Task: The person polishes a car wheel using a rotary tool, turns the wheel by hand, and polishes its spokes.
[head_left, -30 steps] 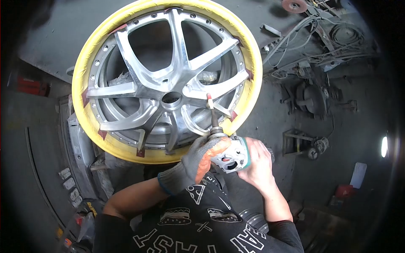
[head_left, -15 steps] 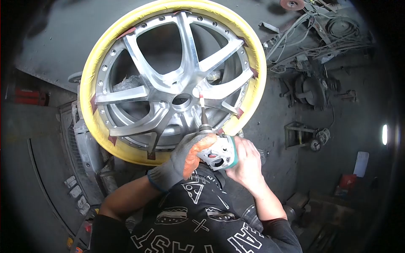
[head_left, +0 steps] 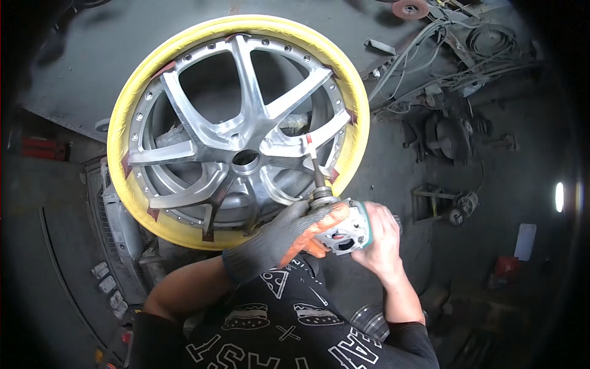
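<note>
A metal car wheel rim with several spokes fills the upper middle; yellow covering wraps its outer lip. My left hand, in a grey glove with orange on it, wraps the front of a power grinder with a silver head and a teal body. Bare, my right hand grips the grinder's teal body from the right. From its collar a slim dark spindle runs up to a small red-and-white tip, which lies over a right-hand spoke; whether it touches the metal I cannot tell.
Tangled cables and a pinkish round disc lie at the upper right. Farther down stand a metal frame and a small machine with wheels. A grey metal part stands left of the rim.
The rim has shifted left and slightly down in view. My hands and the grinder have moved right, and the tip has gone from near the hub outward along a right-hand spoke.
</note>
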Demonstrator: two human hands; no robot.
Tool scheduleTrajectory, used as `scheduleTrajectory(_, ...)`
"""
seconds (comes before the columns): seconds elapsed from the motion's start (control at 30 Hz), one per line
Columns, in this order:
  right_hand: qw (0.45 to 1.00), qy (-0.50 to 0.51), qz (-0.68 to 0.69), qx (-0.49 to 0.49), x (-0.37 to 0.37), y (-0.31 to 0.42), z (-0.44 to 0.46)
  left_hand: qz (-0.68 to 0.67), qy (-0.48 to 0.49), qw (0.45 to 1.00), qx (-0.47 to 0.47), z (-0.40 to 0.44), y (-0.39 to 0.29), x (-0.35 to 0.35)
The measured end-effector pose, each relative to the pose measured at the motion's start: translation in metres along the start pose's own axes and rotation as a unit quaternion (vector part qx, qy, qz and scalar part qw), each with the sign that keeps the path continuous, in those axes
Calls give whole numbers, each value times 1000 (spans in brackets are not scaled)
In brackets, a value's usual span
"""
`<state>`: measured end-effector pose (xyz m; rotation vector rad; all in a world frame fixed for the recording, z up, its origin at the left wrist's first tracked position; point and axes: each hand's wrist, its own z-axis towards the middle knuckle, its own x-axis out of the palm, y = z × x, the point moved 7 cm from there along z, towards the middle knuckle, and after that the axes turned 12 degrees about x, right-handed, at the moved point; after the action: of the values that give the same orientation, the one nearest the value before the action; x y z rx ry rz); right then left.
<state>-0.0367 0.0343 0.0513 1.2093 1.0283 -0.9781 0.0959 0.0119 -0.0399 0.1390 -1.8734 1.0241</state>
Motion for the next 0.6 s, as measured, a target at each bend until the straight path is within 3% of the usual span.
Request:
scheduleTrajectory(0.07,1000,-14,0,-10,-9,-20,9,-56,42,994,79,19,-2,18)
scheduleTrajectory(0.1,1000,-18,2,-9,-14,-30,15,-16,-1,1000,20,32,-6,29)
scheduleTrajectory(0.17,1000,-17,4,-6,-21,-52,26,25,4,997,77,59,6,34)
scheduleTrajectory(0.23,1000,-21,-1,-14,-24,-72,37,49,-23,997,57,79,-1,45)
scheduleTrajectory(0.4,1000,-8,27,-7,-29,-101,59,13,-3,999,29,113,9,54)
scheduleTrajectory(0.47,999,9,35,1,-30,-108,65,48,7,995,83,120,1,57)
scheduleTrajectory(0.6,999,14,40,-17,-29,-116,67,10,-54,998,14,120,10,58)
